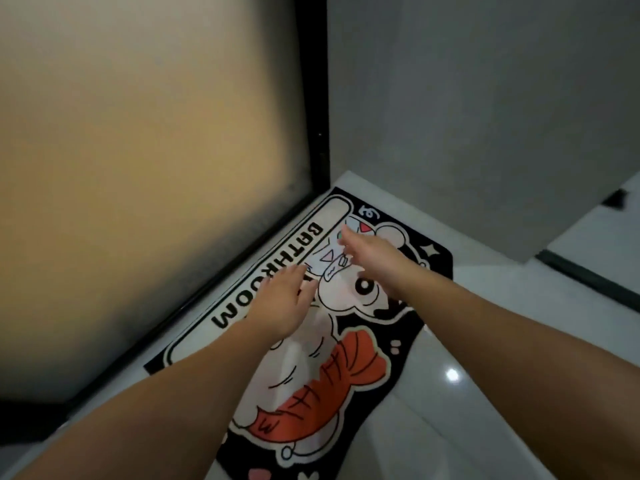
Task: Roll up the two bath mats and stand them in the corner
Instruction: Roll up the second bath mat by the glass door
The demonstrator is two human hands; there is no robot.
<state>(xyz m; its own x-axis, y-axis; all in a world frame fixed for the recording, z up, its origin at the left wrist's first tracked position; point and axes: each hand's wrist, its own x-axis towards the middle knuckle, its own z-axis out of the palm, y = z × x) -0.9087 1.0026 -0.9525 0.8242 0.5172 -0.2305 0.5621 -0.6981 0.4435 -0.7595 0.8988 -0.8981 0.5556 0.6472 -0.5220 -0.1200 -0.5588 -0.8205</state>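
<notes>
One bath mat point(332, 372) lies flat on the pale floor along a frosted glass door. It is black with a cartoon figure, an orange shape and the word BATHROOM in a white band. Both my arms reach out over it. My left hand point(277, 303) hovers over the white band with fingers apart, holding nothing. My right hand point(370, 254) stretches further toward the mat's far end, fingers spread and slightly blurred, also holding nothing. I cannot tell whether either hand touches the mat. No second mat is in view.
The frosted glass door point(156, 168) with its black frame point(313, 98) stands to the left. A grey wall point(485, 116) meets it at the corner beyond the mat. Glossy white floor tiles point(485, 341) spread to the right, with a dark threshold strip point(588, 275) at far right.
</notes>
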